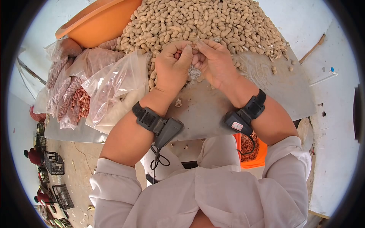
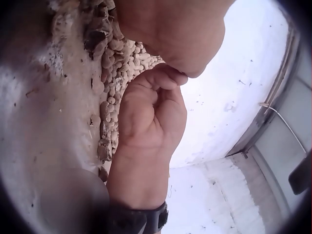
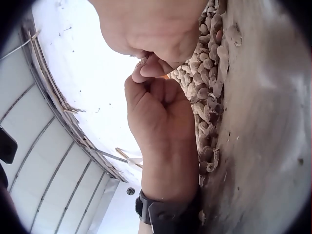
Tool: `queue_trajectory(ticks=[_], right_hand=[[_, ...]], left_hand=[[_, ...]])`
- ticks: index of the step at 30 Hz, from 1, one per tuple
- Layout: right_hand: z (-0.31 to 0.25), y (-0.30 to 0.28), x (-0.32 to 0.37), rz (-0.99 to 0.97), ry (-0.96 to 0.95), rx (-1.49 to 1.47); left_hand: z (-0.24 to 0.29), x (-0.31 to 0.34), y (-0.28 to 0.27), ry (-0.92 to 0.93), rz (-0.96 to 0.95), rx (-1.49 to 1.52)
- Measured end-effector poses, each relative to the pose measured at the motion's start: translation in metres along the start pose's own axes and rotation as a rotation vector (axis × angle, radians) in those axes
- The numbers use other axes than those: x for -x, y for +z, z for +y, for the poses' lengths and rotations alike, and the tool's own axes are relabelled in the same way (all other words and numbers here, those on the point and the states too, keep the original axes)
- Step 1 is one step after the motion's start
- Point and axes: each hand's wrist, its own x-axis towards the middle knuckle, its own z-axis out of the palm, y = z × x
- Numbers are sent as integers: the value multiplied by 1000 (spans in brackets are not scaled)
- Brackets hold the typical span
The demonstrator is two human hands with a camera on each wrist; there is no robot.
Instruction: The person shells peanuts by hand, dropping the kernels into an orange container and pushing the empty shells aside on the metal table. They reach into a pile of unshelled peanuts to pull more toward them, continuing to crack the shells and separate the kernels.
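Note:
My left hand (image 1: 173,66) and right hand (image 1: 218,64) meet fingertip to fingertip at the front of the peanut pile (image 1: 205,22). Between them they pinch a small peanut (image 3: 142,62), mostly hidden by the thumbs and fingers. Reddish shelled kernels (image 1: 177,55) show in the curl of my left fingers. Below the hands, pale shell bits (image 1: 194,74) lie on the metal tabletop (image 1: 201,110). In the left wrist view, the right hand (image 2: 151,109) has its fingers curled in.
Clear bags of red kernels (image 1: 72,89) lie at the left, beside an empty-looking plastic bag (image 1: 118,83). Behind them leans an orange basin (image 1: 97,22). An orange container (image 1: 253,164) holding reddish bits stands under the table's right front edge. Black crates (image 1: 54,163) stand on the floor.

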Motion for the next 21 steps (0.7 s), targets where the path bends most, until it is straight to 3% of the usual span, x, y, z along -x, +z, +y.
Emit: queue_trajectory(ticks=[7,11,16,21], right_hand=[[-1,-1,-1,0,2,-11],[-2,-5,-3,-36,-29,17],[-11,-7,-2,-57,-281,594],[-15,-1,1,-105,-706,1240]], left_hand=[[-1,-2,0,-18,35,39],[6,-1,-5,-237,-21,204],[3,-4,-12,-477,-171,575],[7,-4,-9,-663,-66,718]])
